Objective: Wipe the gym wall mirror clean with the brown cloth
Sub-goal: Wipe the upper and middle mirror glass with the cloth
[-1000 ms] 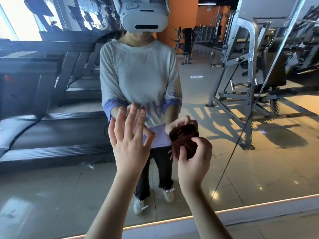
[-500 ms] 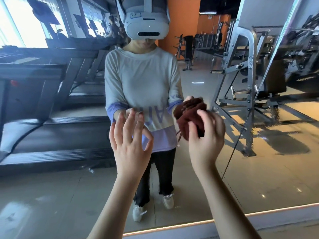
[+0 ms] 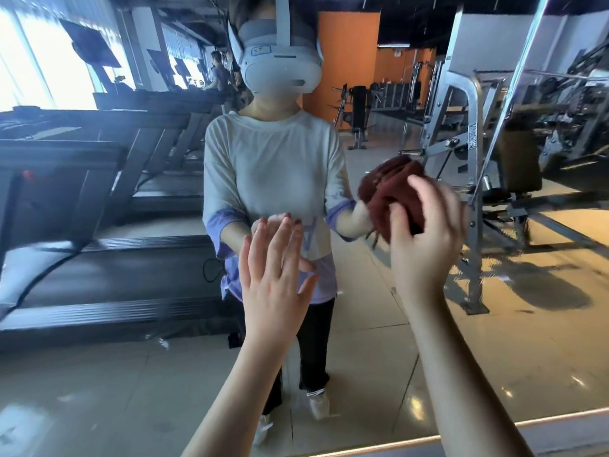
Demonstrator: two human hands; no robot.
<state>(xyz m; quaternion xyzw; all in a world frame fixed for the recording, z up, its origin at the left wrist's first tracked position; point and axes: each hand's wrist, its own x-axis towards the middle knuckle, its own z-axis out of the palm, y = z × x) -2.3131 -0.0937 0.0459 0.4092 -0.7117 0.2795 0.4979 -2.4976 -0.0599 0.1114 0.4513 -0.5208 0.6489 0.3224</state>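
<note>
The gym wall mirror fills the view and reflects a person in a headset. My right hand grips the bunched brown cloth and holds it against the glass at chest height, right of centre. My left hand is raised in front of the mirror with fingers straight and spread, holding nothing; whether its fingertips touch the glass I cannot tell.
A vertical seam between mirror panels runs down at the right. The mirror's lit bottom edge runs above the floor. Reflected treadmills lie left and a steel weight rack right.
My right hand has carried the cloth upward and to the right over the glass. My left hand has stayed in about the same place, fingers still spread.
</note>
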